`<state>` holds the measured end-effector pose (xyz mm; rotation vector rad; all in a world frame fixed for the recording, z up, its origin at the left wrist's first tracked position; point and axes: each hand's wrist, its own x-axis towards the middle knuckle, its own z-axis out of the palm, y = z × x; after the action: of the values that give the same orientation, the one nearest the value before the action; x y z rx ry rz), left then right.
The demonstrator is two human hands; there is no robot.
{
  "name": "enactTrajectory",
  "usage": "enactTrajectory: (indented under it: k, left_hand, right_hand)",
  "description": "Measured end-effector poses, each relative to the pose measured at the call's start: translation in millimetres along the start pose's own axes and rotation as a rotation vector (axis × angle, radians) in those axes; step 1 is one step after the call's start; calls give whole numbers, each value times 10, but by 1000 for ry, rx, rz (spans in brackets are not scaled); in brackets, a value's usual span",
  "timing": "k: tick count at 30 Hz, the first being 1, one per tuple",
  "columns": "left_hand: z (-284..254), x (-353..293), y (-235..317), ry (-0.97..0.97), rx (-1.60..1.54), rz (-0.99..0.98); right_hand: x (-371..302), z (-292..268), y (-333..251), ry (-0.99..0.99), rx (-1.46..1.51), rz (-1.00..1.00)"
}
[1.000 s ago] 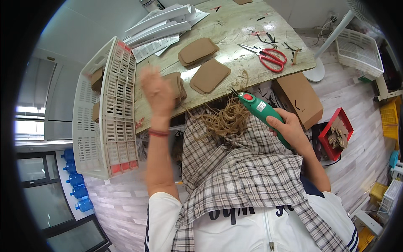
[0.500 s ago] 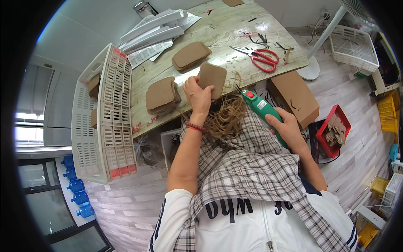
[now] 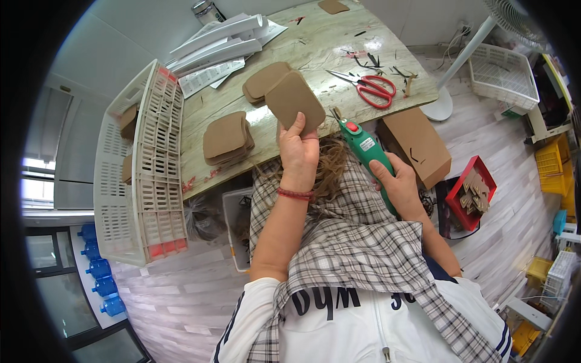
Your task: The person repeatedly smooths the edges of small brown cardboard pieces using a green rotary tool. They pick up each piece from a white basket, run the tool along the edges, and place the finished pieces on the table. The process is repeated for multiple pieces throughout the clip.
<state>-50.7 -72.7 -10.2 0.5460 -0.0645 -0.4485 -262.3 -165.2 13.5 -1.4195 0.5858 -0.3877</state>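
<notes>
My left hand (image 3: 301, 151) is closed on a flat brown piece with rounded corners (image 3: 295, 100), thumb on top and fingers underneath. The piece hangs above the table edge and overlaps the far stack of similar pieces (image 3: 257, 81) in view. A second stack of brown pieces (image 3: 225, 138) lies to the left of that hand. My right hand (image 3: 398, 184) is wrapped round a green handheld electric cutter (image 3: 365, 147) with a red button. Its dark tip points up toward the table edge, apart from the piece. Thin brown offcut strips (image 3: 330, 166) lie heaped on my checked apron.
Red-handled scissors (image 3: 375, 91) and dark scraps lie on the table (image 3: 200, 160). A white plastic crate (image 3: 158, 163) stands at its left side, papers (image 3: 221, 45) at the back. To the right are a cardboard box (image 3: 417, 148), a red tray (image 3: 493, 184) and a fan pole (image 3: 466, 51).
My left hand has rolled over and now shows its thumb side. The brown piece has swung round with it, its top leaning left over the far stack. The cutter stays in my right hand.
</notes>
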Motion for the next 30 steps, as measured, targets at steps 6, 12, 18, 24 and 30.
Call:
enactTrajectory:
  k: [6, 12, 18, 24, 30]
  left_hand:
    - [133, -46, -58, 79, -128, -9]
    - [140, -87, -113, 64, -161, -47]
    - [117, -166, -171, 43, -106, -82]
    - [133, -345, -227, 32, -68, -143]
    - [5, -461, -326, -11, -54, -197]
  right_hand:
    - [-25, 35, -38, -3, 26, -4]
    - [-41, 47, -67, -18, 41, -2]
    - [-30, 50, -128, -5, 35, -5]
    - [5, 33, -175, 0, 5, -15]
    - [83, -9, -216, 8, 22, -41]
